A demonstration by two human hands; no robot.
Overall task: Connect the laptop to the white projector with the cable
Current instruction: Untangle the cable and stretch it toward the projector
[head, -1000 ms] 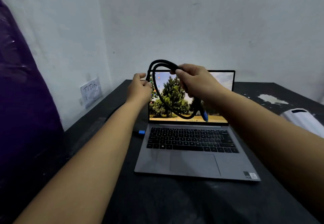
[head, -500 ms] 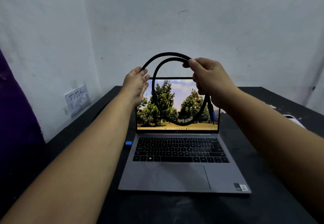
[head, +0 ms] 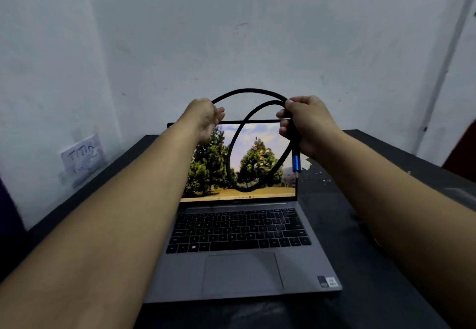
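An open grey laptop (head: 239, 272) sits on the black table (head: 360, 264), its screen lit with a picture of trees. In front of the screen I hold a black cable (head: 247, 94) coiled into a loop. My left hand (head: 206, 120) grips the loop's upper left part. My right hand (head: 306, 122) grips the upper right part, where the strands cross. The cable's blue plug (head: 296, 162) hangs down below my right hand. The white projector is out of view.
A white wall stands close behind the table and along the left. A paper note (head: 83, 157) with handwriting is stuck on the left wall. Something dark red (head: 463, 156) shows at the right edge.
The view has swung left and the projector at the right has dropped out of sight. My hands have drawn apart, widening the cable loop. The blue plug by the laptop's left side is now hidden.
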